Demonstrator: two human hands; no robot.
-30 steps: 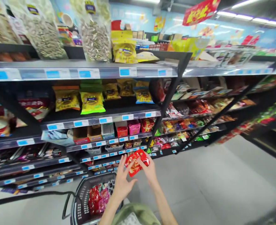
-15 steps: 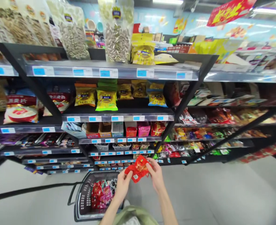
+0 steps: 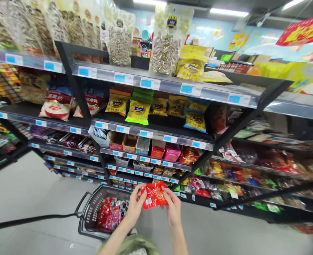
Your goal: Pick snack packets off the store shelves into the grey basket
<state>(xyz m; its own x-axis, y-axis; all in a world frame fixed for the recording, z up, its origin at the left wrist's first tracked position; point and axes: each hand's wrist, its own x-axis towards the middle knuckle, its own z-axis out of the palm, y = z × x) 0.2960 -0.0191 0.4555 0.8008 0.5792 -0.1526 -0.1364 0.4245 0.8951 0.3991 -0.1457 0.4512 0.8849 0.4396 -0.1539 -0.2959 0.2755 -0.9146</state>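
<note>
A small shiny red snack packet is stretched between my two hands in front of the lower shelves. My left hand pinches its left end, near a small white label. At the other end my right hand grips the packet between thumb and fingers. Below and left of my hands stands a dark shopping basket on the floor. Inside it lie red packets, pink packets and dark-and-white ones.
Shelves with price tags run across the view. Large clear bags of seeds and yellow snack bags stand on them. Small open boxes line a lower shelf. A long black handle reaches left from the basket over the grey floor.
The view has swung to the left. My left hand, spread over the packet a second ago, now pinches its left end. The packet has been turned and pulled flatter between both hands.
</note>
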